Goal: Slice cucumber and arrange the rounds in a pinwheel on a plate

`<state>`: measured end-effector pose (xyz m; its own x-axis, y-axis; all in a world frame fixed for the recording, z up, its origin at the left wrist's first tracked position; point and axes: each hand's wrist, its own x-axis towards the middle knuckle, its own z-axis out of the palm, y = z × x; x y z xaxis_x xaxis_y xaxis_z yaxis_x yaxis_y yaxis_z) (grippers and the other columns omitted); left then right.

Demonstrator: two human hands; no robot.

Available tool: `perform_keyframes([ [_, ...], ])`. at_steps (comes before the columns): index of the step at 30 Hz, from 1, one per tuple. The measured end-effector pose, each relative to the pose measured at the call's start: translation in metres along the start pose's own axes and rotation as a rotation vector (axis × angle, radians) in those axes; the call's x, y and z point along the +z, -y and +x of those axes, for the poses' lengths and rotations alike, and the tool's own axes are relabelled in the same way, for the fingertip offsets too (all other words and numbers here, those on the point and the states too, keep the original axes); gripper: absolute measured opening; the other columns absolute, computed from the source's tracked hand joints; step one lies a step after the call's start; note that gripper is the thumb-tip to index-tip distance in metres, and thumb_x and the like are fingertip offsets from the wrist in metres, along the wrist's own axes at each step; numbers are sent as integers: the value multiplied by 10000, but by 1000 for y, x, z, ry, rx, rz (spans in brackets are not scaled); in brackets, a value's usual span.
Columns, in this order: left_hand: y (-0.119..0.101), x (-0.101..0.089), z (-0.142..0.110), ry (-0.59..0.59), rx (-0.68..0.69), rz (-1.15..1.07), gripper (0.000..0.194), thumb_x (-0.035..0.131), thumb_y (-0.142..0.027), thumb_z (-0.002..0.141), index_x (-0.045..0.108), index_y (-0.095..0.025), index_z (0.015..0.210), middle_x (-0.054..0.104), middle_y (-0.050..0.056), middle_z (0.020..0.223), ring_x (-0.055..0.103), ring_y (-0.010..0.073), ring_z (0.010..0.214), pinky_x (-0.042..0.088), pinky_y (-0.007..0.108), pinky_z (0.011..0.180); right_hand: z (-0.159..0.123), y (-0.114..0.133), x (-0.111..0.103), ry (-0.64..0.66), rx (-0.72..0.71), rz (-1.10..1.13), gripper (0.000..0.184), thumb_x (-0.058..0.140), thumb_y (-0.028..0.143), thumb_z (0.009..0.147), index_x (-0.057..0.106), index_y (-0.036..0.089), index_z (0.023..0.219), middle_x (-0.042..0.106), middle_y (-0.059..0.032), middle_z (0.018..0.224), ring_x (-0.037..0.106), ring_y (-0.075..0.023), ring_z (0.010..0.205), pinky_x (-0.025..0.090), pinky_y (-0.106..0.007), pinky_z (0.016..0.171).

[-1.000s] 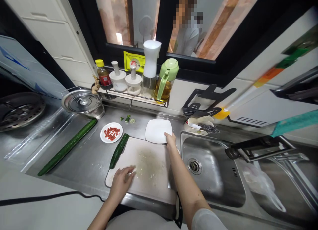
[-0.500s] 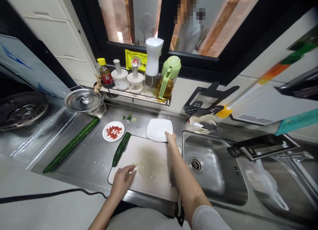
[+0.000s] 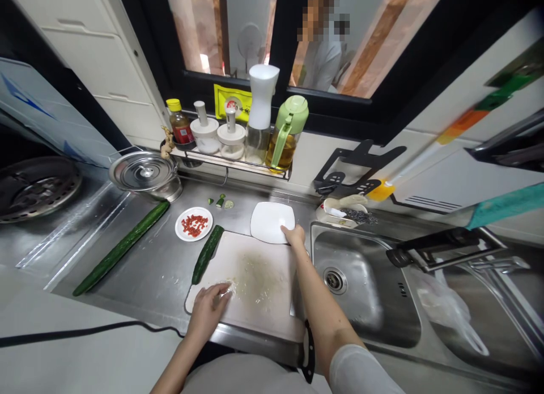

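Observation:
My right hand (image 3: 294, 235) grips the near right corner of a white squarish plate (image 3: 270, 221), with the thumb on its top. The plate lies behind the cutting board and holds nothing. Over the left part of the pale cutting board (image 3: 278, 303), my left hand (image 3: 209, 309) rests with loosely bent fingers, thumb apart, nothing clearly in it. Wet marks and small bits cover the board's middle. A piece of cucumber (image 3: 207, 254) lies along the board's left edge. A knife handle (image 3: 309, 351) pokes out by the board's near right corner; its blade is mostly hidden by my right arm.
Left are a long cucumber (image 3: 121, 249), a small plate (image 3: 179, 233) of chopped red pieces and a lidded steel pot (image 3: 170, 187). Cucumber scraps (image 3: 220, 202) lie behind. A rack (image 3: 238, 164) holds bottles and jars. The sink (image 3: 369, 292) is right; a person (image 3: 325, 59) shows at the window.
My right hand has shifted very slightly at the plate's corner, and my right forearm has moved a little. The knife handle shows more now. My left hand stays almost in place.

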<state>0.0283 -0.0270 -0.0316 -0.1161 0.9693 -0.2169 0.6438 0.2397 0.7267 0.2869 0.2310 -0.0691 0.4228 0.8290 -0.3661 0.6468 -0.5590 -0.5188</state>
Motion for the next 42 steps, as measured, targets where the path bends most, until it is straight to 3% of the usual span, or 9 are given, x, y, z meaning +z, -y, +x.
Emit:
perform_keyframes([
  [6, -1, -3, -2, -18, -2, -3, 360, 456, -462, 878, 674, -258, 1078, 710, 49, 1057, 653, 205, 969, 372, 461, 1059, 8, 6, -8, 129, 67, -198, 543, 767, 481, 637, 675, 91, 1004, 692, -208, 986, 646, -308, 998, 514, -337, 774],
  [12, 3, -5, -5, -47, 0, 19, 334, 481, -451, 865, 687, -272, 1056, 719, 36, 1018, 661, 203, 938, 406, 452, 1025, 5, 16, -17, 211, 31, -435, 605, 652, 598, 726, 665, 112, 1087, 694, -197, 1002, 648, -283, 1004, 501, -339, 788],
  [20, 7, -4, 4, -91, 69, -9, 307, 485, -394, 871, 682, -235, 1045, 694, 51, 1026, 632, 202, 973, 472, 365, 915, -18, 25, -46, 127, -70, -509, 663, 582, 664, 742, 642, 126, 1126, 635, -211, 1154, 597, -293, 1095, 466, -348, 824],
  [23, 3, -1, 15, -207, 85, 26, 284, 502, -347, 861, 670, -224, 1054, 656, 68, 1046, 599, 222, 1010, 456, 384, 928, -40, 1, -63, 55, -147, -444, 534, 458, 623, 840, 634, 186, 1090, 668, -147, 1094, 612, -265, 1041, 451, -325, 785],
  [27, -6, -3, 38, -379, 42, 126, 317, 544, -307, 833, 635, -223, 1125, 585, 99, 1114, 532, 263, 1080, 415, 429, 954, -74, -67, -83, 57, -233, -341, 382, 472, 500, 852, 632, 170, 961, 693, -108, 957, 629, -219, 902, 415, -267, 718],
  [30, -8, -13, 60, -405, -33, 196, 342, 548, -290, 830, 615, -236, 1162, 551, 105, 1161, 503, 277, 1091, 387, 443, 962, -103, -126, -92, 21, -154, -288, 349, 453, 472, 841, 610, 161, 875, 683, -96, 850, 623, -209, 784, 398, -264, 653],
  [33, -7, -23, 81, -390, -148, 270, 431, 556, -303, 824, 551, -253, 1253, 514, 119, 1221, 461, 303, 1144, 372, 457, 957, -140, -167, -92, 38, -116, -259, 325, 452, 491, 823, 576, 190, 810, 664, -63, 755, 607, -201, 699, 383, -264, 614],
  [37, -6, -25, 100, -333, -301, 351, 555, 566, -333, 815, 439, -270, 1352, 465, 132, 1304, 425, 328, 1193, 363, 471, 956, -184, -183, -80, 128, -116, -319, 320, 512, 517, 804, 550, 209, 882, 656, -36, 742, 615, -199, 703, 365, -259, 611],
  [42, -8, -13, 110, -325, -386, 394, 603, 585, -308, 802, 395, -304, 1374, 475, 124, 1304, 443, 316, 1188, 373, 479, 957, -208, -170, -68, 187, -71, -383, 366, 538, 495, 815, 526, 195, 1026, 675, -53, 842, 638, -217, 818, 364, -263, 632],
])
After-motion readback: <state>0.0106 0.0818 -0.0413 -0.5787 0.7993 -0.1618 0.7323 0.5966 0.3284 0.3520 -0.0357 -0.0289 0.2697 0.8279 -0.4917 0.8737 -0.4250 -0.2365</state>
